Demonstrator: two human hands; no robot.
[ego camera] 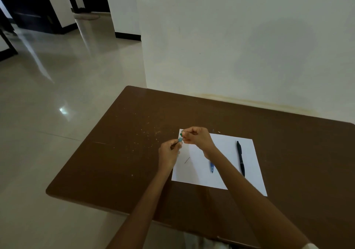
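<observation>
Both my hands are raised a little above the far left corner of a white paper sheet (226, 164) on the brown table (119, 162). My left hand (169, 153) pinches a thin dark stick-like part that ends in a small light-blue piece (180, 139). My right hand (196, 137) pinches a small green piece (181, 133) just above it. The two pieces are close together; whether they touch is unclear. A blue pen (211, 167) lies on the paper, partly hidden under my right wrist. A black pen (240, 158) lies to its right.
A short thin dark line or part (187, 160) lies on the paper near my left hand. Pale specks are scattered over the table's left half. A tiny white bit (219, 132) lies beyond the paper. A white wall stands behind the table; shiny tiled floor is at left.
</observation>
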